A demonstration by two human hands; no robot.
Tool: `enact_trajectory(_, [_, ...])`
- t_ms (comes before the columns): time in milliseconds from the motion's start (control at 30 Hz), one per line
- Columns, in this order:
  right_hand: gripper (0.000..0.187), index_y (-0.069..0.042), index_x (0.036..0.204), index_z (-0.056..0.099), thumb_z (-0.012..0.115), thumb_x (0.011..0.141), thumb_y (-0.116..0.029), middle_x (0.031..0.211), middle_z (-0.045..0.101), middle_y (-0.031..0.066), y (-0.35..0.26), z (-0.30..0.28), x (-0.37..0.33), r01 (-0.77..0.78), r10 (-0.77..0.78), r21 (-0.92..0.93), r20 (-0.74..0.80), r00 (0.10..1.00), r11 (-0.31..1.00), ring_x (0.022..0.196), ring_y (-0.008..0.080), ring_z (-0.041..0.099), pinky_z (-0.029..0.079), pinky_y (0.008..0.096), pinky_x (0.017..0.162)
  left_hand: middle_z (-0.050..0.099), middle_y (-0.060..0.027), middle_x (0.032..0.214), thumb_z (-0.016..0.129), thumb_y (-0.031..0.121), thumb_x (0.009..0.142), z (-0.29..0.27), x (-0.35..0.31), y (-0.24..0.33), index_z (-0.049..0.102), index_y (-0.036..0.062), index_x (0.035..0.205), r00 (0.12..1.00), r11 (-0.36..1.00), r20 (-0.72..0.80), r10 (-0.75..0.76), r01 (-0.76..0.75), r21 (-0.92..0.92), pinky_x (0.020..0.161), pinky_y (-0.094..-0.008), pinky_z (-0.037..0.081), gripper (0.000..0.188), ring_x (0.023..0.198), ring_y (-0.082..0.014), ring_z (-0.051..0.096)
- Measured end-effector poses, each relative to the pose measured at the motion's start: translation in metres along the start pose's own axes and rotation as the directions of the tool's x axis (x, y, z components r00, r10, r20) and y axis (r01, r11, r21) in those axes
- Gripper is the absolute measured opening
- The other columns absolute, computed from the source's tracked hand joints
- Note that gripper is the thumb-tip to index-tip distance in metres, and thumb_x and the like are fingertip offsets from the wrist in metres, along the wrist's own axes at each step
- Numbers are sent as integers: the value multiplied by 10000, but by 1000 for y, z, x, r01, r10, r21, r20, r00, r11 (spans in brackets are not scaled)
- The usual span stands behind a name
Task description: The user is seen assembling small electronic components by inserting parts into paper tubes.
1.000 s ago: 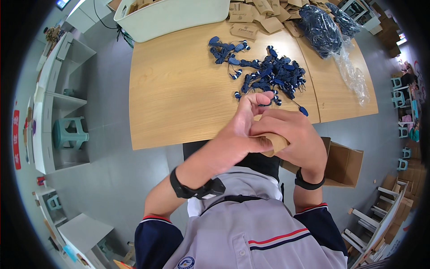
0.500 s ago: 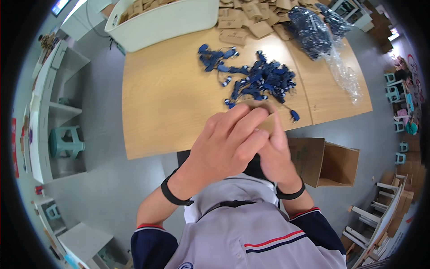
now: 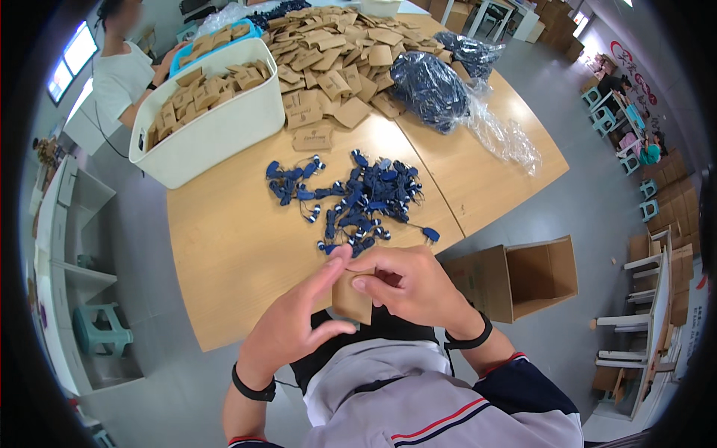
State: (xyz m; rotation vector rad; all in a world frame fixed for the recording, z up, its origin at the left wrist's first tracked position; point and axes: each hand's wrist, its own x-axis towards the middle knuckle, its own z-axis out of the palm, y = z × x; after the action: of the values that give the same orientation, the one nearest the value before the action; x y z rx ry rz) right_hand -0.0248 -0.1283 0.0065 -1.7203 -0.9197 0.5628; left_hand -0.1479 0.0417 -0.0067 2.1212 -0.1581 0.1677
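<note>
A small brown paper packet (image 3: 351, 299) is pinched between the thumb and fingers of my right hand (image 3: 407, 284), just off the table's near edge. My left hand (image 3: 306, 310) is open at the packet's left side, its fingers stretched out and its thumb apart; whether it touches the paper I cannot tell. What the packet contains, if anything, is hidden. Right beyond my hands lies a tangled heap of small dark blue corded pieces (image 3: 373, 187) with white and silvery bits.
On the wooden table (image 3: 224, 246) stand a white tub (image 3: 216, 123) of brown packets and a broad packet pile (image 3: 328, 56). A clear plastic bag (image 3: 433, 86) holds dark blue items. An open cardboard box (image 3: 515, 276) is on the floor at right. Another person (image 3: 123, 78) is at far left.
My hands have come apart; the left has opened and moved left, while the right pinches the packet, now more visible. The view has tilted up, showing more of the table's far side.
</note>
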Motion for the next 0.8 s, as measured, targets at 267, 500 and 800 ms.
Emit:
enact_trajectory(267, [288,1,1023,619,640,738,-30,956,643,102,16,8,4,616,-652,-573,176,737,541,737,227,627,532,333,583,687,-125,934,625,97,918,-15,8,-5,656,-37,1101,900,872,-171,-400,316,-375,606,-230,499,228,758,-128,659])
enact_trajectory(500, [278,-20,1026,649,723,760,-53,884,652,78,12,18,19,646,-738,-444,-55,672,621,676,199,630,503,289,529,706,-123,935,561,65,972,11,0,-5,641,-53,1114,862,730,-275,-425,147,-668,674,-273,588,202,770,-160,699])
enact_trajectory(800, [190,-15,974,689,743,795,15,619,572,81,-3,56,9,448,-532,-293,-369,762,845,475,149,508,394,262,442,725,-110,936,607,23,945,65,11,-6,669,-53,1076,494,946,-862,-113,-214,-246,722,-226,529,163,809,-101,658])
